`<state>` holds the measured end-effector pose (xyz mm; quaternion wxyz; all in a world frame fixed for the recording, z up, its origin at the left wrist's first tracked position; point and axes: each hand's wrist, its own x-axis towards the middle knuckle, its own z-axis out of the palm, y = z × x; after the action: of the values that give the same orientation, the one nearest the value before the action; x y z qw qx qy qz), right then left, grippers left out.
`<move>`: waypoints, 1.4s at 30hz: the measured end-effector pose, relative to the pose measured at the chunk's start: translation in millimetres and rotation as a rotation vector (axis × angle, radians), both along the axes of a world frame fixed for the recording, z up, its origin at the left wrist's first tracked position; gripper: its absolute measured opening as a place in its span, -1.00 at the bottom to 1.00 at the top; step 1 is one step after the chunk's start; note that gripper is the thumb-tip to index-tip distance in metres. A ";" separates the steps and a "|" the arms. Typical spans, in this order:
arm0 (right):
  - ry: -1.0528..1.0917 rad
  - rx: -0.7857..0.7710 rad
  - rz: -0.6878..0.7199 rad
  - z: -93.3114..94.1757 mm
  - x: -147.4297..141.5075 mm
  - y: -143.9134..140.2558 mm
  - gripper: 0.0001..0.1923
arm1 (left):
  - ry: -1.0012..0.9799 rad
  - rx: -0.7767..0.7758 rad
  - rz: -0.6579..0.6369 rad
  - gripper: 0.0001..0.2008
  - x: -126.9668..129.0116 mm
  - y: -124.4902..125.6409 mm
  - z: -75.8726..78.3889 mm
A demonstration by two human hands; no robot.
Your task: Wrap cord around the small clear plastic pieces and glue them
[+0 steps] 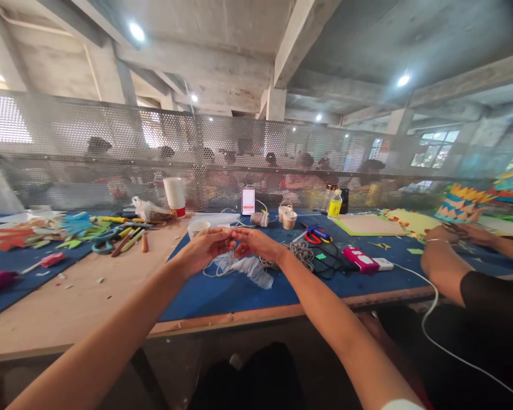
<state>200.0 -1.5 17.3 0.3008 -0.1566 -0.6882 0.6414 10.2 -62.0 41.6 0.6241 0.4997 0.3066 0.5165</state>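
My left hand (206, 248) and my right hand (259, 244) meet fingertip to fingertip above the blue mat (222, 304). The fingers of both are curled and pinched; whatever lies between them is too small to make out. Beneath them is a crumpled, whitish see-through strip (256, 272) with loose pale cord around it. A tangled heap of twine (301, 255) lies just right of my right hand. Behind the hands stand a paper cup (198, 228), partly covered by my left hand, and a twine-wrapped roll (260, 219).
A lit phone (248, 201) leans at the back near two small cups (289, 218). Scissors (313, 234), a pink box (361, 259) and a yellow bottle (334, 206) stand or lie right. Markers (132, 240) and coloured cutouts (74, 225) lie left. A co-worker's arm (444, 267) reaches in from the right.
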 end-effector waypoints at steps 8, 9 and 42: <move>0.021 0.133 -0.232 -11.9 17.0 23.4 -0.59 | 0.047 -0.034 -0.024 -0.90 4.4 21.0 -11.2; 0.027 0.147 -0.291 -11.6 18.6 25.8 -0.58 | 0.042 -0.039 -0.010 -0.91 4.4 24.0 -14.4; 0.644 -0.334 -0.382 -0.5 68.0 48.4 -0.71 | -0.226 0.043 0.029 -0.95 -16.8 43.8 -52.0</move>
<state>268.0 46.9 16.8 0.5850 -0.1198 -0.4038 0.6932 -6.6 -18.2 -10.4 0.6365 0.4470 0.2302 0.5848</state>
